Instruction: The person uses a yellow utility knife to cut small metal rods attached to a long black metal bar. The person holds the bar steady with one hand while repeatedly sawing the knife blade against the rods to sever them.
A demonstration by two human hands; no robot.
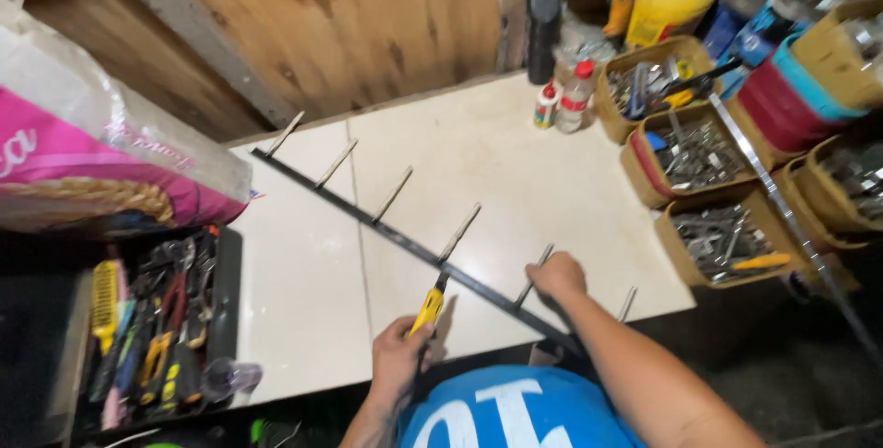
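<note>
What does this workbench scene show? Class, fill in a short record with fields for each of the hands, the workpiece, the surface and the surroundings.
left hand: grips a yellow-handled tool, its tip at the bar
right hand: presses down on the bar
workpiece: long black metal bar with a row of pegs, lying diagonally
surface: white tiled bench top
left side: dark tray of hand tools; pink and white sack
right side: cardboard boxes of metal parts; small bottles

Left hand (pixel 397 356) gripping yellow-handled tool (pixel 429 305), right hand (pixel 555 275) on black pegged bar (pixel 405 241)
</note>
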